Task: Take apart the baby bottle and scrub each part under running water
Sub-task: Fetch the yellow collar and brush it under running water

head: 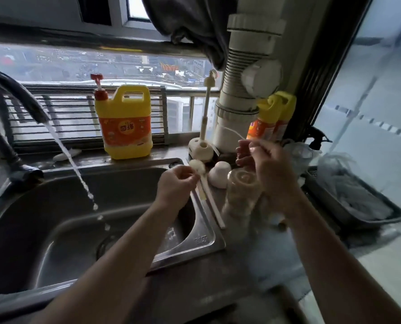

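Grey countertop [253, 260] fills the near edge, with a steel sink [204, 239] set into it at the left, and both bare forearms reach forward across them. Over the sink's right rim the left hand [177, 184] hovers with its fingers curled and the fingertips drawn into a pinch; what lies between them is too small to tell. Just beyond it a long-handled brush [214, 206] lies along the rim, its fluffy head beside that hand's fingertips. The clear bottle body [240, 195] stands upright on the counter, blurred, just beside the right wrist. The right hand [264, 164] is raised above it, thumb and fingertips pinching a thin white tube [232, 130] that arcs up and to the left. A white cap [219, 175] sits mouth down between brush and bottle. Behind stands a cream brush stand [200, 149]. At the far left a dark tap [19, 94] pours a slanting stream into the basin. A yellow detergent jug [124, 122] stands on the ledge before the window [124, 64], and a white drain pipe [243, 85] rises at the right.
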